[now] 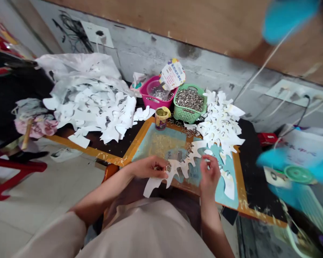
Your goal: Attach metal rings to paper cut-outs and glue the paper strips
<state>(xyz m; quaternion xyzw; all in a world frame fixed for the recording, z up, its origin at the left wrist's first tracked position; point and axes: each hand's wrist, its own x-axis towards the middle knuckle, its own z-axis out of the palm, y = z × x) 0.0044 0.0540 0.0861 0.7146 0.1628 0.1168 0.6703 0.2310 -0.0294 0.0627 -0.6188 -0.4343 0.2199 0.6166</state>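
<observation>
My left hand (154,167) is closed at the near edge of the table, thumb and fingers pinching one end of a row of white curved cut-out pieces (174,167). Metal rings (190,148) lie along the upper side of that row. To its right, my right hand (210,173) is raised with fingers curled together; a small shiny thing may be between the fingertips, too blurred to name. Beyond it spreads a heap of white pieces with rings on them (218,122). One more white piece (228,184) rests on the blue mat (223,199) beside my right wrist.
At the back stand a green basket of metal rings (190,114), a pink basket (154,102) and a small tub (160,123). A large pile of white pieces (97,111) covers the left side. Red stool (29,181) at left; cables (261,68) hang at right.
</observation>
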